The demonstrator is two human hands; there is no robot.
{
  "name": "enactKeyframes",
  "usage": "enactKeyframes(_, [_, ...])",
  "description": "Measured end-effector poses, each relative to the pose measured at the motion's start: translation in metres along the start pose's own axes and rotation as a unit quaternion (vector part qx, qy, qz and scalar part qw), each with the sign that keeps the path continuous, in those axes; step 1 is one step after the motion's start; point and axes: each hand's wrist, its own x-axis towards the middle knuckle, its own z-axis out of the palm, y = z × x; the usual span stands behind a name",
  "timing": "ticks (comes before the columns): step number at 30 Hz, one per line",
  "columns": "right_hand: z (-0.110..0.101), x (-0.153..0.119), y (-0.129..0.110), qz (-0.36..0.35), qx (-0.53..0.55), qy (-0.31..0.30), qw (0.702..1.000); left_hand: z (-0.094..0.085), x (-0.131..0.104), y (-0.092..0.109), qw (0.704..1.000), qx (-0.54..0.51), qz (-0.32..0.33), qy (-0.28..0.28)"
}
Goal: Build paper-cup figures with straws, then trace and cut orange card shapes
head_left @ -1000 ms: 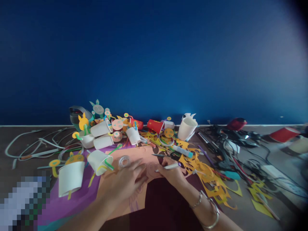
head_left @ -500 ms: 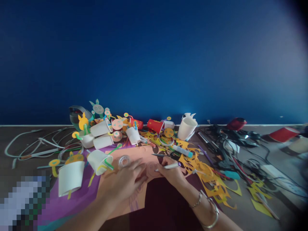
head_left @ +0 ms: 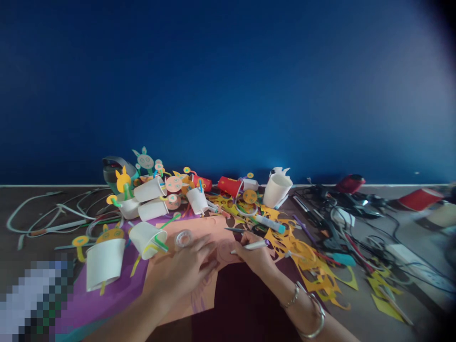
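My left hand lies flat on a peach-orange sheet of paper, its fingers spread. A roll of clear tape sits just past its fingertips. My right hand is closed round a white marker with a purple end. The marker's tip is at a round face outline drawn on the sheet. A dark pointed blade-like thing juts out beside my right fingers; I cannot tell whether it is held too. Purple lines show lower on the sheet.
White paper cups with paper faces and straws stand and lie to the left and behind. Yellow paper scraps, a glue stick and a tall white cup are to the right. Black cables lie farther right. A blue wall rises behind.
The marker tip in my right hand has shifted very slightly to the right over the drawn face. My left hand stays where it was.
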Motion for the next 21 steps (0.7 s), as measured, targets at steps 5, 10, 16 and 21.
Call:
enactKeyframes(5, [-0.0012, 0.0008, -0.0042, -0.018, -0.03, -0.005, 0.999, 0.0027, -0.0013, -0.0024, 1.0, 0.015, -0.001, 0.003])
enactKeyframes(10, [-0.0021, 0.001, -0.0091, -0.028, -0.054, 0.004, 0.998, 0.0032, -0.0031, -0.0033, 1.0, 0.025, 0.001, 0.001])
enactKeyframes(16, [-0.0012, 0.0013, -0.0063, -0.007, -0.053, 0.014, 0.998, 0.0023, -0.0026, -0.0031, 1.0, 0.025, -0.001, 0.006])
enactKeyframes(21, [-0.0011, 0.0018, -0.0035, -0.001, -0.033, 0.016, 0.999, -0.0022, -0.0011, 0.0024, 1.0, 0.022, -0.006, 0.002])
